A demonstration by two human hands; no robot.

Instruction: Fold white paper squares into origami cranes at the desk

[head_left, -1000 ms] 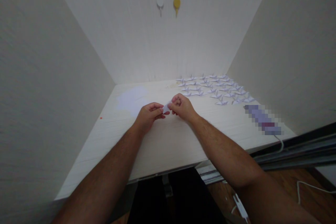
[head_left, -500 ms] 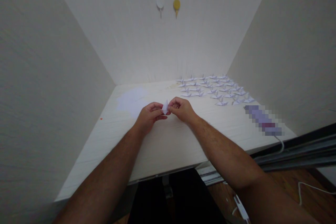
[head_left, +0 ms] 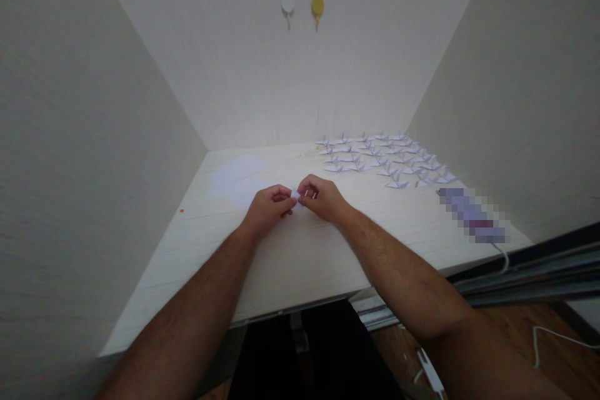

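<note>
A small piece of folded white paper [head_left: 295, 194] is pinched between my two hands above the middle of the table. My left hand [head_left: 268, 207] grips its left side with thumb and fingers. From the right, my right hand [head_left: 323, 197] holds it, thumb and fingertips closed together. The fingers cover much of the paper, so its exact shape is hard to make out. Beyond my right hand, several folded white paper cranes [head_left: 396, 184] stand in rows. Loose white paper [head_left: 237, 178] lies flat behind my left hand.
A blurred-out, pixelated object [head_left: 473, 215] with a white cable [head_left: 505, 260] lies at the table's right edge. Walls enclose the white table [head_left: 300, 275] on three sides. A white hook [head_left: 287, 5] and a yellow hook [head_left: 317, 6] are on the back wall. A small orange speck [head_left: 182, 210] is at left.
My hands have drawn closer together around the folded paper. Its upright point, visible earlier, no longer shows, and less of the paper is visible between the fingers.
</note>
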